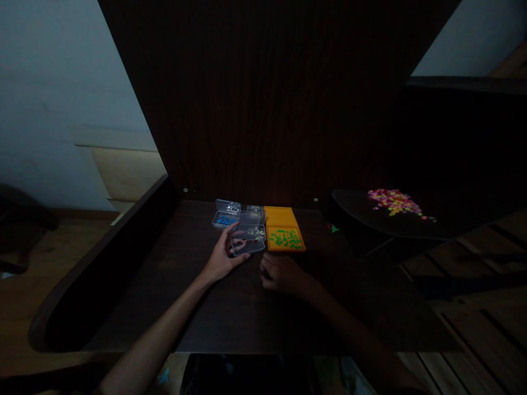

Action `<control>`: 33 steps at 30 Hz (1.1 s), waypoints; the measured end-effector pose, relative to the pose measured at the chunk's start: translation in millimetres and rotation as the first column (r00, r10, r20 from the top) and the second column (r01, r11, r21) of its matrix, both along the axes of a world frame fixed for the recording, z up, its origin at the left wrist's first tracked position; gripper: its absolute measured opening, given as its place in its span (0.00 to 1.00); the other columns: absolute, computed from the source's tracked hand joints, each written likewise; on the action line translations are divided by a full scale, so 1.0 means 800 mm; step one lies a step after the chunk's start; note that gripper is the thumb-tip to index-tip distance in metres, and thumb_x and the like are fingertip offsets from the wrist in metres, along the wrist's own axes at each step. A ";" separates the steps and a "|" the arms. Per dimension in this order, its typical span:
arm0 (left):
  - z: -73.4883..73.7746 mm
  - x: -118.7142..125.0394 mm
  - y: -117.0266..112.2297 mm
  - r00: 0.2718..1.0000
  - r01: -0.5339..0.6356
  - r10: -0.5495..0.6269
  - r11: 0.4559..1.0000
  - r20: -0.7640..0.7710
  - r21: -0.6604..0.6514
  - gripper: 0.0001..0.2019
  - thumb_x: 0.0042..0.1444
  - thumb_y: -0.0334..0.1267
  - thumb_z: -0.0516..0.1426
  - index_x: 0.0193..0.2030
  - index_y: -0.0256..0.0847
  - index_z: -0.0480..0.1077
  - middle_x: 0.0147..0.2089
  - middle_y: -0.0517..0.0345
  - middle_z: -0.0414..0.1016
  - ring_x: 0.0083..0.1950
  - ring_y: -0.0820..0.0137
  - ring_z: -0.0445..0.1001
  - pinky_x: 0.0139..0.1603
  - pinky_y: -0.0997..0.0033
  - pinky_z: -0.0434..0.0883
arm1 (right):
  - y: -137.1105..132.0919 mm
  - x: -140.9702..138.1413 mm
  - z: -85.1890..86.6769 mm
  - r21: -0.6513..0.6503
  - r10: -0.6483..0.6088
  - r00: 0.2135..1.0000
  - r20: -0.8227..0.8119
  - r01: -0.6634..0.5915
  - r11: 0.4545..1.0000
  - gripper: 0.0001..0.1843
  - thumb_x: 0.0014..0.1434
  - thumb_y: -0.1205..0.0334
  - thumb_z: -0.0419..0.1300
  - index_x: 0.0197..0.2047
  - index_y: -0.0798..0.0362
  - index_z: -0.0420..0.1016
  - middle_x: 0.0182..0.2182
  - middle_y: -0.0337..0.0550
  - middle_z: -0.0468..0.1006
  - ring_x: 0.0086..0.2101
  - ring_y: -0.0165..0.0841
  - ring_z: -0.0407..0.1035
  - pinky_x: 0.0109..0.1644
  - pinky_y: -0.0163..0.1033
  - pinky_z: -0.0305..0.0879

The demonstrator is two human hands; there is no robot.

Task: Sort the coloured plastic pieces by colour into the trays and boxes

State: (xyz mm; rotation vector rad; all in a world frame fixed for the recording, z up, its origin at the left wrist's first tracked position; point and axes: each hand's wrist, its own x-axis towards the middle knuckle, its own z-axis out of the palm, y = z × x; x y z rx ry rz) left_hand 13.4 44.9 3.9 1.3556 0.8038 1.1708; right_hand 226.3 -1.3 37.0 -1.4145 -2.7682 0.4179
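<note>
My left hand (pixel 224 257) grips the left side of a clear plastic box (pixel 249 248), its fingers behind and its thumb at the front edge. The box's lid stands raised, and a few pale small pieces lie at its right end. My right hand (pixel 282 272) is curled just below a yellow box (pixel 284 216), fingertips pressed together; whatever they hold, if anything, is hidden. Green small pieces (pixel 286 238) are scattered inside the yellow box, whose lid lies back. Behind my left hand, another clear box (pixel 220 206) with its lid up contains blue pieces (pixel 226 220).
A pile of pink, red and yellow pieces (pixel 395 202) sits on a dark curved shelf (pixel 354 206) at the right. A green scrap (pixel 334 228) lies near that shelf. The dark tabletop (pixel 230 323) meets a tall wooden panel (pixel 267 109) behind and a raised side board (pixel 102 263) at left.
</note>
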 end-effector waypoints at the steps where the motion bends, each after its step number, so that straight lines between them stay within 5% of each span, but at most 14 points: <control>1: 0.000 0.000 0.000 1.000 0.003 -0.003 1.000 0.000 0.002 0.44 0.43 0.36 0.71 0.66 0.50 0.56 0.58 0.51 0.67 0.54 0.63 0.74 0.63 0.46 0.69 | 0.001 0.002 0.004 -0.009 -0.003 1.000 -0.019 0.003 1.000 0.05 0.60 0.63 0.60 0.40 0.54 0.69 0.40 0.43 0.74 0.35 0.31 0.68 0.32 0.36 0.51; 10: -0.001 0.002 -0.003 0.999 0.040 -0.040 0.999 0.001 -0.010 0.44 0.45 0.35 0.70 0.66 0.51 0.55 0.59 0.51 0.65 0.55 0.63 0.73 0.63 0.46 0.70 | 0.025 0.001 0.050 0.037 -0.107 0.976 -0.191 0.116 0.992 0.08 0.62 0.61 0.60 0.44 0.52 0.69 0.32 0.37 0.72 0.33 0.31 0.66 0.38 0.35 0.54; 23: 0.004 0.006 -0.008 0.991 0.131 -0.130 0.991 -0.009 0.013 0.43 0.46 0.34 0.69 0.67 0.48 0.55 0.58 0.48 0.68 0.56 0.61 0.73 0.59 0.51 0.73 | 0.073 -0.033 0.050 -0.105 -0.071 0.997 -0.021 0.068 0.992 0.13 0.63 0.57 0.59 0.48 0.53 0.75 0.38 0.47 0.76 0.39 0.37 0.70 0.39 0.35 0.58; 33: 0.007 0.006 -0.009 0.991 0.132 -0.132 0.991 -0.002 0.000 0.43 0.46 0.34 0.70 0.67 0.47 0.55 0.61 0.47 0.66 0.57 0.59 0.73 0.61 0.48 0.71 | 0.078 -0.023 0.055 -0.053 0.016 0.995 -0.101 -0.021 0.998 0.09 0.63 0.62 0.60 0.44 0.52 0.79 0.37 0.44 0.79 0.40 0.34 0.71 0.41 0.34 0.59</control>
